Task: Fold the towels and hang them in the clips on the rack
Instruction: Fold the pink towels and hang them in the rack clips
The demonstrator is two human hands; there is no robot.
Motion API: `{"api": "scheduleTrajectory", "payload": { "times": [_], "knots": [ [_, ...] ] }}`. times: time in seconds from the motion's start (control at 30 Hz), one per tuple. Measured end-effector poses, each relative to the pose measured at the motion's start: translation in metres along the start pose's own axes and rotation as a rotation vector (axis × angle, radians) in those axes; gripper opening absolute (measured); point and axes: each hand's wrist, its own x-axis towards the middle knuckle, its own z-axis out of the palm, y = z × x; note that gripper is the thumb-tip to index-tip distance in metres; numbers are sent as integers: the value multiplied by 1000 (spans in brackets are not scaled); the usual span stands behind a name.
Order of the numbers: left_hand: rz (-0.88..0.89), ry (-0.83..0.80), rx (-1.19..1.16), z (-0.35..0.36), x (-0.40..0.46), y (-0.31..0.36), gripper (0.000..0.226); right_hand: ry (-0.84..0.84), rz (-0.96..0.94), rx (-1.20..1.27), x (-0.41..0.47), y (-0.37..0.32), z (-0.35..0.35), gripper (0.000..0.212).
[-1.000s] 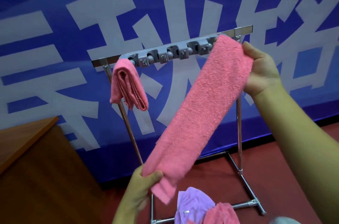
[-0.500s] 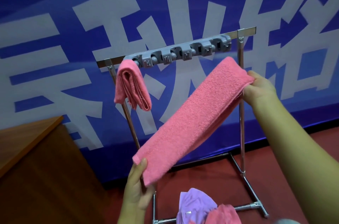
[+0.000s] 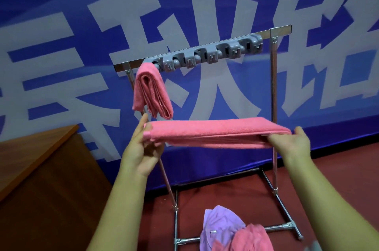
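A folded pink towel [image 3: 215, 132] is stretched level between my hands, in front of the metal rack [image 3: 273, 90]. My left hand [image 3: 141, 146] holds its left end, fingers up along the edge. My right hand [image 3: 295, 142] pinches its right end from below. Another folded pink towel [image 3: 151, 92] hangs from the leftmost clip of the grey clip bar [image 3: 209, 53]. The other clips along that bar hold nothing.
A purple towel [image 3: 219, 224] and a crumpled pink towel [image 3: 252, 238] lie in a heap at the rack's foot on the red floor. A brown wooden table [image 3: 34, 148] stands at the left. A blue banner with large grey characters [image 3: 61, 24] covers the wall behind.
The towel has swung from a steep slant to level: my right hand dropped from the bar's height and my left hand rose.
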Motion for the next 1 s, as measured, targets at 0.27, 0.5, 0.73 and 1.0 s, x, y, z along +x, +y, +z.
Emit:
{"api": "scheduleTrajectory", "payload": {
  "times": [0.27, 0.5, 0.73, 1.0],
  "knots": [
    [-89, 69, 155, 24, 17, 16, 19, -11, -42, -323, 3, 22, -23, 60],
    [-158, 126, 213, 17, 23, 14, 14, 53, -52, -127, 9, 8, -21, 49],
    [-113, 33, 246, 41, 30, 24, 9, 39, 120, -157, 9, 25, -62, 59],
    [-165, -124, 316, 101, 32, 7, 12, 85, 390, -739, -10, 64, -120, 65]
  ]
}}
